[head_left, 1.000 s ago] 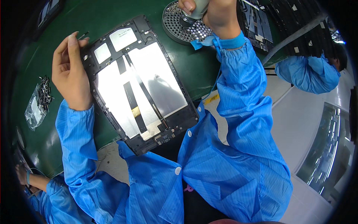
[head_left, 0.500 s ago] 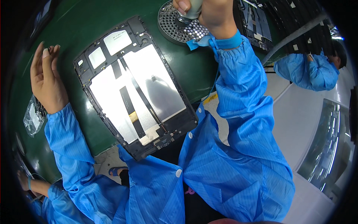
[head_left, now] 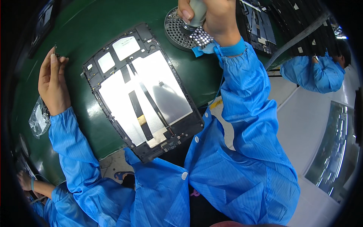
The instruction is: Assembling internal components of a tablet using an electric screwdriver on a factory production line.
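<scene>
Our left hand (head_left: 54, 84) pinches what looks like a tiny dark part (head_left: 55, 51) at nine o'clock of the tablet frame (head_left: 141, 90), whose long axis runs eleven-to-five, while our right hand (head_left: 211, 17) grips a grey tool (head_left: 196, 15) over the perforated disc (head_left: 185, 32) at one o'clock.

Right hand (head_left: 211, 19) grips a grey tool (head_left: 197, 13) over a perforated disc (head_left: 181, 32).

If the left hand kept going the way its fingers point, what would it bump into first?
Probably nothing close: the left hand pinches a tiny dark part, fingers pointing up the green table. A dark tray lies farther on; depth is unclear.
</scene>
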Motion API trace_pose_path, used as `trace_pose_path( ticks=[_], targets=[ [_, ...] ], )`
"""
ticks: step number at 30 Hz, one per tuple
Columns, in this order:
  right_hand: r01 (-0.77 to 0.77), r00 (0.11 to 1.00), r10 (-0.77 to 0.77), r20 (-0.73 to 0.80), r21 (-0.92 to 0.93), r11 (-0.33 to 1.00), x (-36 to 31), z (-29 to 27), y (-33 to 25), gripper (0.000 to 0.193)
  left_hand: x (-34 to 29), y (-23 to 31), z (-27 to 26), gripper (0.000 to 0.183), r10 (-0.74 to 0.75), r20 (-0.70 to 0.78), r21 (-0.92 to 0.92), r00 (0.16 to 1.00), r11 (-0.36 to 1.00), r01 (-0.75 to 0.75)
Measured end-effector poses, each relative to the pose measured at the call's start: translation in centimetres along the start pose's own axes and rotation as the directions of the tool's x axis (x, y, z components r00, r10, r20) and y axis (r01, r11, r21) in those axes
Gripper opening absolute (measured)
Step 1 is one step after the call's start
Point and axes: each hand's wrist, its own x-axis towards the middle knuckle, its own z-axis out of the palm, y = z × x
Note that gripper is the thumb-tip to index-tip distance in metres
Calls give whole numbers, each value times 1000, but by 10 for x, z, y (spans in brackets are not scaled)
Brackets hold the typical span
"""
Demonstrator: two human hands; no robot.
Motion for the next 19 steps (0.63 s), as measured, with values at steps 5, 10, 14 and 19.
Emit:
trace_pose_path(
  ticks=[5, 10, 14, 19],
  targets=[
    [-59, 996, 58, -66, 0, 998, -1, 4, -9, 18, 1, -1, -10, 35, -41, 79, 69, 996, 997, 36],
    [11, 999, -11, -32, 10, 1000, 1, 2, -5, 25, -5, 9, -17, 28, -104, 223, 183, 969, 981, 63],
    [-59, 996, 55, 64, 54, 997, 12, 10, -10, 28, -8, 21, -9, 20, -68, 447, 265, 892, 962, -60],
    [-6, 967, -48, 252, 210, 978, 33, 61, -26, 32, -3, 27, -15, 17, -111, 478, 290, 872, 956, -37]
  ],
)
